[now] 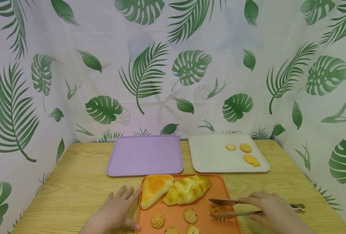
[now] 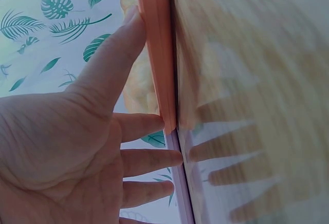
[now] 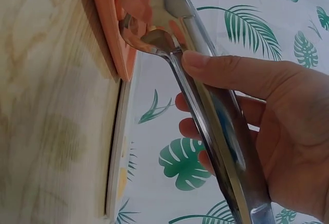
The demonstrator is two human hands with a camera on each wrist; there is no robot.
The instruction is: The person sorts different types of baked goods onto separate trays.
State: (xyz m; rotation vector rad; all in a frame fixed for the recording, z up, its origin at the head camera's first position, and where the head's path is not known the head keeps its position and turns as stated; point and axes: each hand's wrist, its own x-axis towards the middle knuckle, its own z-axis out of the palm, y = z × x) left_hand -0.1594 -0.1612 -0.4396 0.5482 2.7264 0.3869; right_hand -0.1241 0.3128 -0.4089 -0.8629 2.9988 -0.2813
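My right hand (image 1: 273, 208) holds metal tongs (image 1: 241, 214) with thumb and fingers around their arms. The tongs' tips lie on either side of a pretzel-shaped cookie (image 1: 216, 209) at the right of the orange tray (image 1: 208, 226); whether they touch it I cannot tell. In the right wrist view, the thumb presses along one arm of the tongs (image 3: 198, 108). My left hand (image 1: 111, 211) lies at the tray's left edge with its fingers spread. Its thumb (image 2: 126, 41) touches the tray's rim in the left wrist view.
Triangular bread (image 1: 155, 190) and a braided loaf (image 1: 187, 190) fill the orange tray's back, with several cookies (image 1: 190, 215) in front. A purple tray (image 1: 145, 156) stands behind left. The white tray (image 1: 211, 152) behind right bears two round cookies and a fish-shaped cookie (image 1: 252, 160).
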